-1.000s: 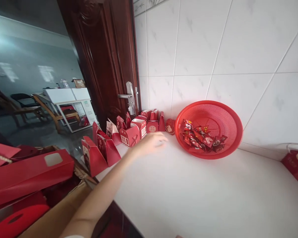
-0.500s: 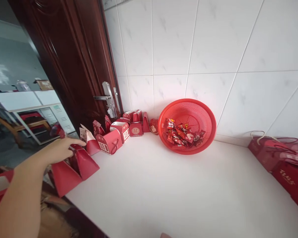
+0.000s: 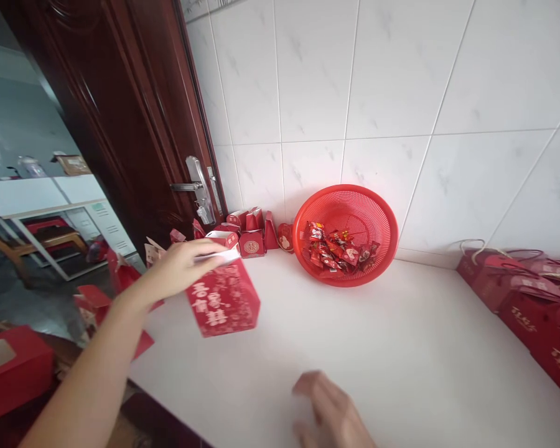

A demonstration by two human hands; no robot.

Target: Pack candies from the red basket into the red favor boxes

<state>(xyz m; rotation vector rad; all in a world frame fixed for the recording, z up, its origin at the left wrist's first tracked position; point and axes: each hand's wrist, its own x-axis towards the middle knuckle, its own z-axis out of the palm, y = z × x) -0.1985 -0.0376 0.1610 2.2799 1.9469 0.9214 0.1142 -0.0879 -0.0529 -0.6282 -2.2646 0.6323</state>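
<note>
My left hand grips the top edge of a red gift box with white lettering on its side. The box hangs tilted over the left part of the white table. Low in the view, my right hand is over the table near its front, fingers bent and apart with nothing in them, blurred by motion. Beyond the hands, a red plastic colander leans against the wall, with wrapped candies lying in its lower part.
Several small red boxes stand along the back left, and more line the left edge, partly behind my arm. Dark red gift bags with cord handles fill the right side. A wooden door with a metal handle stands behind left.
My left hand has carried a red box from the left edge rightward over the table. My right hand has risen into view at the bottom.
</note>
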